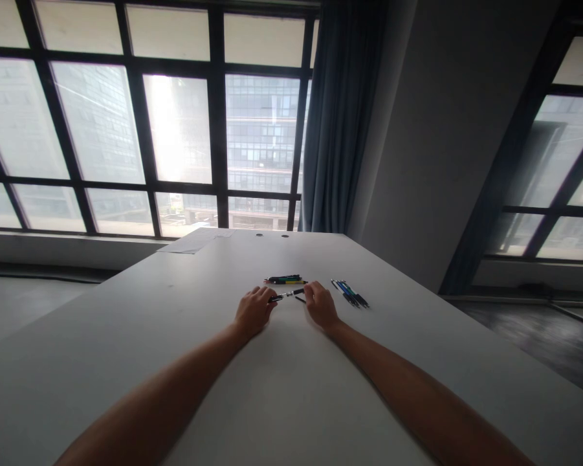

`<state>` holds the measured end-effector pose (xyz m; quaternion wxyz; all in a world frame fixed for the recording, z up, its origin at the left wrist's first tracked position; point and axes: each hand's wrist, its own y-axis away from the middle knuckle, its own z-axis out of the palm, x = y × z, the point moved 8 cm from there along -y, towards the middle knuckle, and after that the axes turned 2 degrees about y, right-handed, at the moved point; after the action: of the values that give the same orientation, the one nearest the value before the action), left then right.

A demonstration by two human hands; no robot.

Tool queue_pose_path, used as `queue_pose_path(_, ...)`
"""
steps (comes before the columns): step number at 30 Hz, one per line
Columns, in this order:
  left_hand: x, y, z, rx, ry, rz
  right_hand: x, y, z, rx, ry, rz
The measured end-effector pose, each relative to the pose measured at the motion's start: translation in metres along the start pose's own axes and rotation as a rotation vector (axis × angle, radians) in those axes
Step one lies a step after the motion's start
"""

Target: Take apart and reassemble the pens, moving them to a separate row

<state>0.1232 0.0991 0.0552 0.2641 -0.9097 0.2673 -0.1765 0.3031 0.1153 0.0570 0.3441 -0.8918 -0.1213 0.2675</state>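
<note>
A: Where do we have the hands?
B: Apart, both on one pen [288, 294]. Our left hand [253, 309] grips its left end, our right hand [320, 305] pinches its right end

A: Pen flat on the table?
B: We see it strung between the hands, just above the near middle of the table [291, 395]. One piece or two, we can't tell

A: Around it?
B: We've got a small dark stick [300, 299] just beside the right fingers, too small to identify. Pen pile [285, 280] just beyond the hands, one yellow patch. Pen row [350, 293] to the right, slanted, blue and dark

A: Further out?
B: White sheet [189, 241] at the table's far left, two round holes [259, 235] near the far edge. Then window [264, 129] and blue curtain [330, 123]
</note>
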Motion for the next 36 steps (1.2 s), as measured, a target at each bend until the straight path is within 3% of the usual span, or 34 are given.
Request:
queue_pose_path(8, -0.006, 0.0, 0.0, 0.02, 0.009, -0.02, -0.006, 0.001, 0.003, -0.023, -0.029, -0.068)
queue_pose_path(16, -0.008, -0.002, -0.005, 0.058, -0.011, -0.06, -0.032, 0.011, 0.01, -0.174, -0.037, -0.268)
queue_pose_path(20, -0.016, -0.002, -0.006, 0.096, -0.055, -0.136, -0.036, 0.012, 0.008, -0.156, 0.0, -0.252)
queue_pose_path(27, -0.007, -0.001, -0.002, 0.078, -0.08, -0.018, -0.04, 0.012, 0.015, -0.207, 0.073, -0.202)
queue_pose_path(32, -0.009, 0.0, 0.0, 0.046, -0.08, -0.042, -0.038, 0.014, 0.025, -0.256, 0.126, -0.191)
queue_pose_path(34, -0.01, 0.0, 0.001, 0.028, -0.077, -0.05, -0.032, 0.01, 0.022, -0.222, 0.112, -0.183)
queue_pose_path(36, -0.01, 0.0, 0.002, 0.014, -0.075, -0.057, -0.017, 0.001, 0.008, -0.101, 0.091, -0.135)
